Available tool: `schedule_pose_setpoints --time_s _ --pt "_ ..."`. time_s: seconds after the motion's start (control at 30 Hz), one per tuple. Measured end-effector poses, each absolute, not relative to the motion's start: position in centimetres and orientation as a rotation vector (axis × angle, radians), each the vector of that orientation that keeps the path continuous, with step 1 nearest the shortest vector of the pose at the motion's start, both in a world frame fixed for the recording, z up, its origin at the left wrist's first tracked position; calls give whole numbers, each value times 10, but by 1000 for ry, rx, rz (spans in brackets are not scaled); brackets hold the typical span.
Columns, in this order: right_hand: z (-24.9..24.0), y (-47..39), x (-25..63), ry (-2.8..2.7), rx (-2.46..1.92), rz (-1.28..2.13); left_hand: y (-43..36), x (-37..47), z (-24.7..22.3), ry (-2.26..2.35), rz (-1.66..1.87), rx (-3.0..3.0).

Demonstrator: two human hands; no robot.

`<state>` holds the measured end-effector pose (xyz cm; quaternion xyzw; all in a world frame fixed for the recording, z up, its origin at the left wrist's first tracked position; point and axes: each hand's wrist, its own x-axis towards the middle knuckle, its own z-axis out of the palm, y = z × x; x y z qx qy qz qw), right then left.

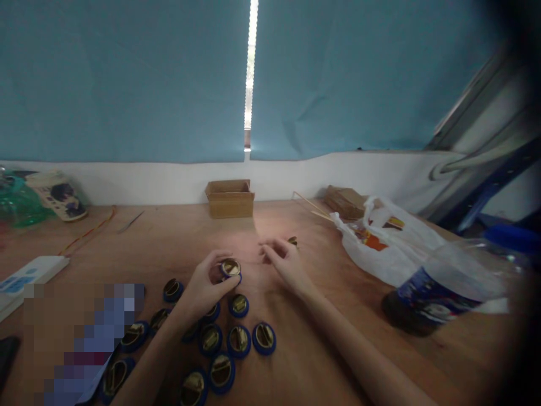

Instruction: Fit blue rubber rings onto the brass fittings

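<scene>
My left hand (211,279) is closed around a round blue-rimmed pin badge (230,268), thumb in front and fingers behind, its brass-coloured back facing up. To the right, my right hand (284,260) is bent with thumb and fingertips brought together just above the table. Whatever may be between those fingertips is too small to make out. Just beyond its knuckles lies a small brass-coloured piece (292,242), partly hidden. Several similar badges, including one (264,338) at the right of the group, lie back side up below and around my left forearm.
An open cardboard box (231,206) stands against the wall. To the right are a white plastic bag (380,256), a brown packet (344,202) and a lying bottle (439,299). At left are a paper cup (59,197), a white power strip (31,279) and a blurred-out patch (84,344).
</scene>
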<state>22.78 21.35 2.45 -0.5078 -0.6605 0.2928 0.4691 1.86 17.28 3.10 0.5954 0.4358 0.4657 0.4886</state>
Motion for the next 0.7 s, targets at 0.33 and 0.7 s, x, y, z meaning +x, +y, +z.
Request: schedule_pose_setpoints --time_s 0.33,0.7 --pt "11 242 302 -1712 -1583 25 159 29 38 1100 1197 1639" --pt "-2 246 300 -1771 -1581 78 157 31 39 1147 1176 1820"
